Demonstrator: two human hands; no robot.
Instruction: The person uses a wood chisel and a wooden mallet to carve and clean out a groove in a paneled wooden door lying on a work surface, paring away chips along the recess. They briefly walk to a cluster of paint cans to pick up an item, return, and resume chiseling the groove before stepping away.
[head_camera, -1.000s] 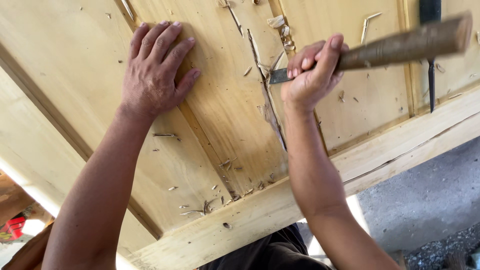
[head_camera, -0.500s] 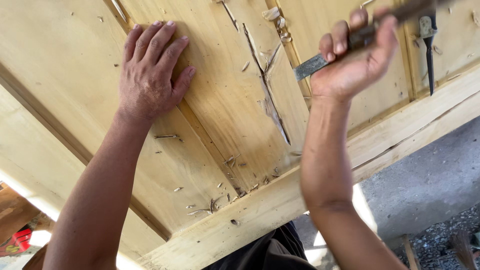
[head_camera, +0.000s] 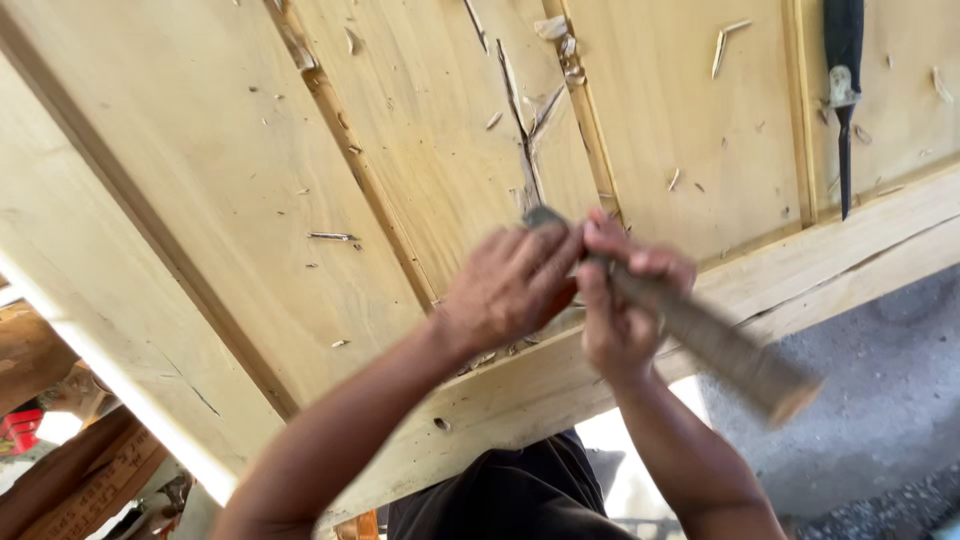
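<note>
A pale wooden door panel (head_camera: 250, 180) with raised strips lies under me, strewn with wood chips. My right hand (head_camera: 620, 300) grips a chisel (head_camera: 700, 335) by its thick wooden handle, which points toward me and to the right. The metal blade end sits at a cracked groove (head_camera: 520, 150) in the panel. My left hand (head_camera: 510, 285) is closed around the blade end of the same chisel, just in front of my right hand. Both hands hover over the panel's lower rail (head_camera: 820, 260).
A second chisel with a black handle (head_camera: 843, 100) lies on the panel at the upper right. Grey concrete floor (head_camera: 880, 400) shows beyond the door's edge at the right. Wooden boards and a red object (head_camera: 20, 430) sit at the lower left.
My left hand has left the flat panel and moved right onto the chisel's blade. My right hand has swung the chisel down from the upper right, handle now pointing toward me.
</note>
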